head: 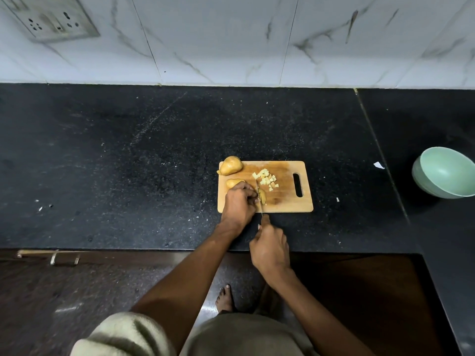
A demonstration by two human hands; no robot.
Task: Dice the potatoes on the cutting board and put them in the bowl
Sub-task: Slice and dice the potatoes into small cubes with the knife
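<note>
The left hand (pixel 239 201) grasps the potato piece (pixel 262 196) just right of its curled fingers (pixel 250 191); the right hand (pixel 270 246) grips the knife (pixel 259 199). Knuckles should guide the blade, fingertips tucked back.

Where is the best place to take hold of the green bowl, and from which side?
Grip the green bowl by its rim, from the cutting board side. It sits tilted with its opening facing up and toward the board, so that near edge is exposed; the far edge runs out of frame.
</note>
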